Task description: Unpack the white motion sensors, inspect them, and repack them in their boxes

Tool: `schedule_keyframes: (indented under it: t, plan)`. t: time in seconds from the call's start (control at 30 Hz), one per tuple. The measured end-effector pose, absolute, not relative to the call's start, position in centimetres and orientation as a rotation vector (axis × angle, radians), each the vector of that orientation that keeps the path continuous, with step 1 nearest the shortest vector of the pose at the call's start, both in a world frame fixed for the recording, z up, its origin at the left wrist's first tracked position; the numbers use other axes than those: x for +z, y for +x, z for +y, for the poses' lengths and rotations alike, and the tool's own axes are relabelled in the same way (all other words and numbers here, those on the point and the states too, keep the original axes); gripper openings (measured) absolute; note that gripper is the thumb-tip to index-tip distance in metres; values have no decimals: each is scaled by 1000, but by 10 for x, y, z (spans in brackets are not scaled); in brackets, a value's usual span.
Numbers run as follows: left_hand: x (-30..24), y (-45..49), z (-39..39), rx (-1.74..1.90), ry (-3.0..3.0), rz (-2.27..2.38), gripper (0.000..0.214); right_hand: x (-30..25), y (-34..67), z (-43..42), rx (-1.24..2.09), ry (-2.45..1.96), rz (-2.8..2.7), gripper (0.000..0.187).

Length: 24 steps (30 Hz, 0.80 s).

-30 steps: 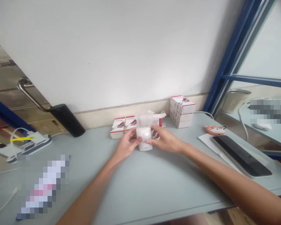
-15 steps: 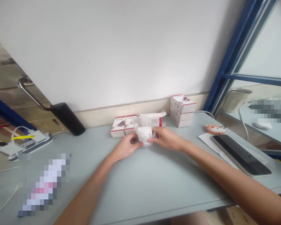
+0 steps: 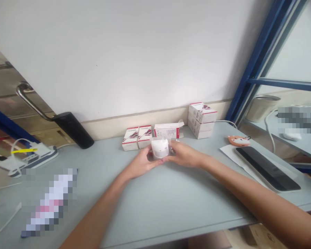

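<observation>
Between my two hands, above the middle of the table, is a small white rounded device (image 3: 160,146) with clear plastic around it. Its exact kind I cannot make out. My left hand (image 3: 142,162) grips it from the left, the thumb along its lower front edge. From the right, my right hand (image 3: 182,154) closes on it, its thumb near the left thumb at the bottom. Just behind stand two small white-and-red boxes (image 3: 131,138) side by side. Beside them lies a similar carton (image 3: 168,131) with its end flap open at the right.
More such boxes (image 3: 202,119) are stacked at the back right. On the right lie a long black-topped device (image 3: 268,168), white paper (image 3: 229,153) and an orange animal-faced item (image 3: 238,140). A black cylindrical grip (image 3: 74,129) and a power strip (image 3: 32,160) are on the left.
The clear plastic that stood up above the white device is now down around it. My thumbs have come closer together below it. The view has shifted slightly.
</observation>
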State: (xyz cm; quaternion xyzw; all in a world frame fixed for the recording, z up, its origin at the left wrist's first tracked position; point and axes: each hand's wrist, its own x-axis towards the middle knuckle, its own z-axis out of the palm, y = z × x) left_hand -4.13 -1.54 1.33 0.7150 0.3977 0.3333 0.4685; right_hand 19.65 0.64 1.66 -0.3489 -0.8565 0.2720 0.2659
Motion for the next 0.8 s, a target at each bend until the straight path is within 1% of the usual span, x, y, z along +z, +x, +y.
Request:
schedule_keyframes:
  t: [0.1, 0.2, 0.27, 0.3, 0.37, 0.47, 0.53, 0.63, 0.73, 0.77, 0.8]
  plan:
    - [16, -41, -17, 936, 1690, 961, 65, 11, 192, 4, 671, -970, -2389, 43]
    - [17, -39, -16, 942, 1666, 995, 57, 6, 189, 2, 610, -1038, -2453, 53]
    - [15, -38, -15, 950, 1648, 1042, 55, 5, 188, 2, 585, -1060, -2477, 60]
    - [14, -37, -14, 971, 1605, 1049, 55, 6, 188, 1, 572, -1071, -2483, 60]
    - [12, -37, -11, 1048, 1442, 1021, 56, 8, 188, 2, 557, -1111, -2470, 52]
    - [14, -41, -5, 1206, 1116, 921, 54, 13, 190, 3, 618, -1137, -2383, 24]
    - [19, -46, -2, 1311, 944, 852, 50, 17, 192, 3, 694, -1101, -2296, 14]
    - [28, -50, -2, 1383, 807, 799, 46, 19, 190, 2, 761, -1060, -2141, 15]
    - [30, -47, -5, 1329, 784, 771, 45, 18, 185, -1, 837, -1050, -2008, 31]
    - [29, -44, -6, 1303, 785, 766, 45, 17, 183, -2, 864, -1042, -1985, 31]
    - [28, -42, -7, 1286, 783, 765, 45, 17, 181, -2, 885, -1030, -1970, 26]
